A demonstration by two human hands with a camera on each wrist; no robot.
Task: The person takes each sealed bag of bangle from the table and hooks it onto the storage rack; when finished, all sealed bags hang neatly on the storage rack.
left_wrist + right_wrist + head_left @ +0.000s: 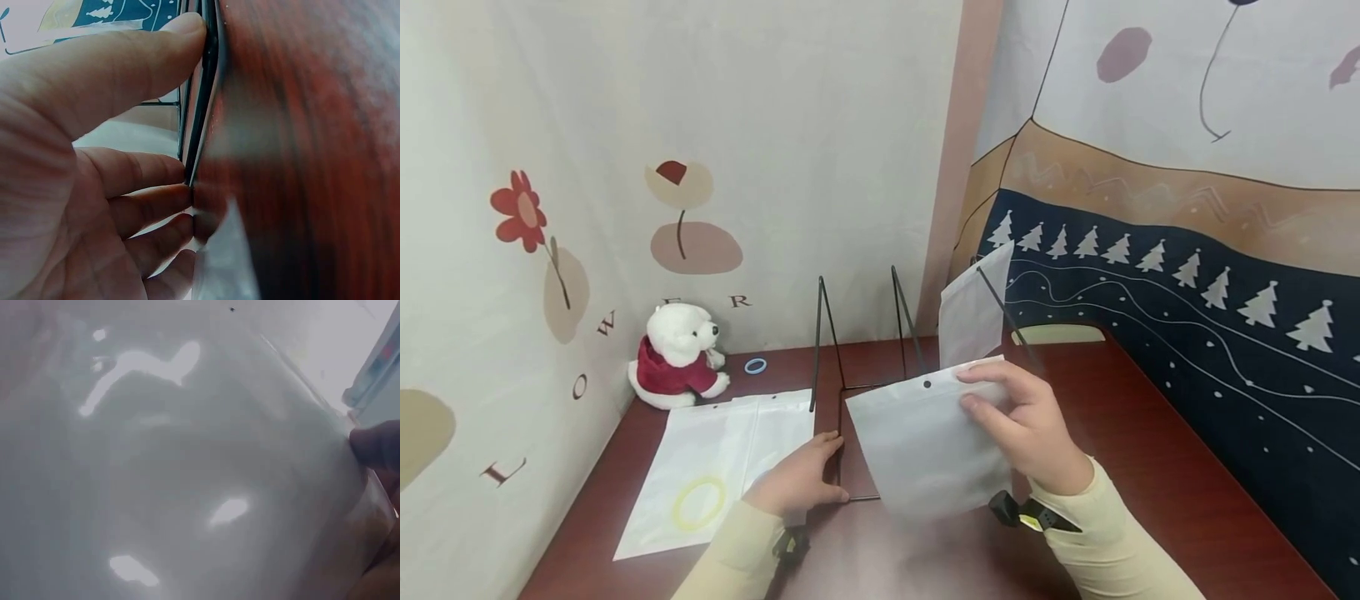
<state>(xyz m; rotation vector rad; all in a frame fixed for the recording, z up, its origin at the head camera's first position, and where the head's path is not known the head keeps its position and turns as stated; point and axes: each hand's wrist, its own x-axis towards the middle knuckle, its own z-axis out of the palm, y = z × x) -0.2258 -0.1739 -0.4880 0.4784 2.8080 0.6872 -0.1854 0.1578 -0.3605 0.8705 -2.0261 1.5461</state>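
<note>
My right hand [1033, 425] pinches a translucent white plastic bag [932, 450] near its upper right corner, thumb in front. A small dark hole shows in the bag's top strip. In the right wrist view the glossy plastic bag [187, 462] fills most of the picture. My left hand [797, 479] rests at the near left corner of a black wire rack [839, 417]. In the left wrist view, the thumb and fingertips touch the rack's rod [206, 94], spread along it. A second white bag [973, 312] hangs at the rack's right upright, partly behind the held one.
Two more white bags [700, 467] lie flat at the left, a yellow ring [698, 503] showing in one. Behind them sits a white plush bear [681, 358] in red, near a blue ring [756, 366]. Printed cloth walls back the brown table [1157, 467].
</note>
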